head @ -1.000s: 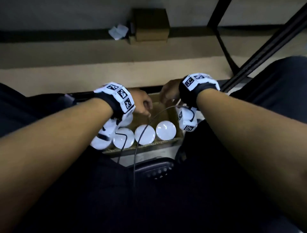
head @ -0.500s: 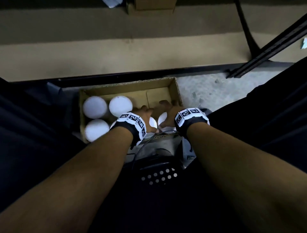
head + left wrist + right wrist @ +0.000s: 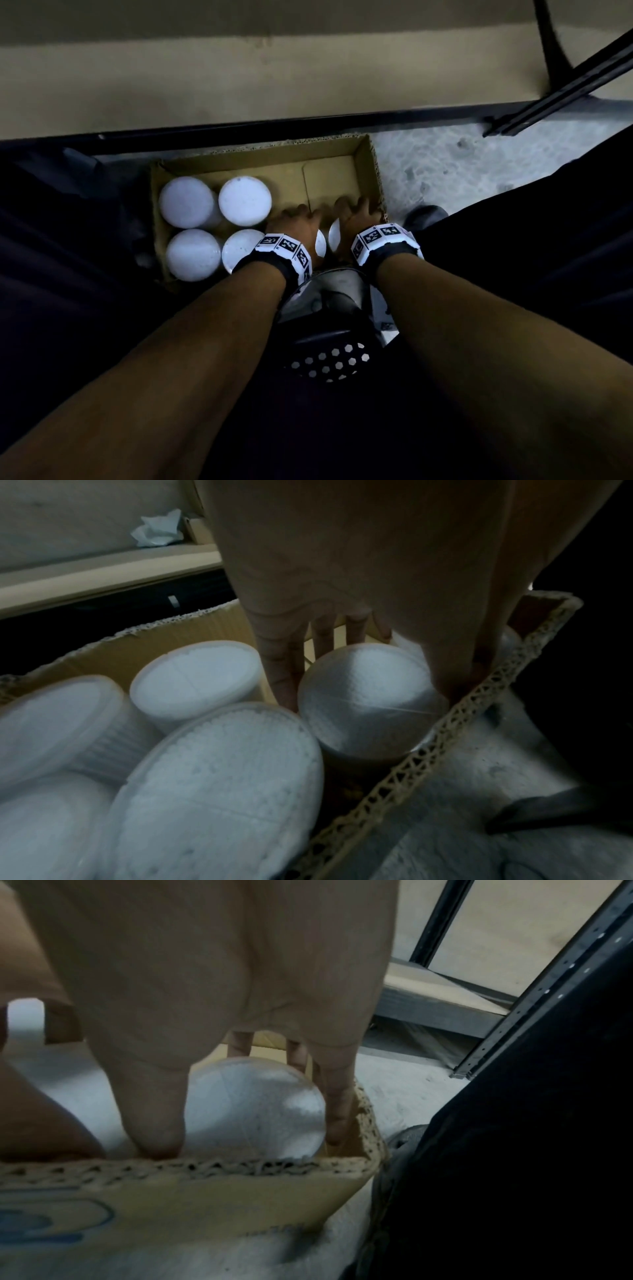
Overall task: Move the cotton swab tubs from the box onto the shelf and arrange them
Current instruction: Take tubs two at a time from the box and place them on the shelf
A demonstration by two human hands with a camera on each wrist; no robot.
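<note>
An open cardboard box (image 3: 366, 161) sits on the floor between my legs. Several white-lidded cotton swab tubs (image 3: 186, 202) stand in its left half. My left hand (image 3: 296, 224) reaches down over a tub (image 3: 366, 696) in the near row, its fingers (image 3: 286, 674) on one side and the thumb against the box wall. My right hand (image 3: 359, 216) straddles the near-right corner tub (image 3: 253, 1110), thumb (image 3: 154, 1123) on the left and fingers (image 3: 337, 1112) on the right. Both tubs stand in the box. The tan shelf board (image 3: 239, 78) lies beyond the box.
A black shelf rail (image 3: 308, 121) runs just behind the box, and a dark slanted upright (image 3: 561, 92) crosses at the right. Grey concrete floor (image 3: 445, 164) shows right of the box. My dark-clad legs flank it; a shoe (image 3: 424, 216) sits by its right corner.
Both hands came down from the far part of the box onto the two near-right tubs and closed round them. My view tilted down over the box.
</note>
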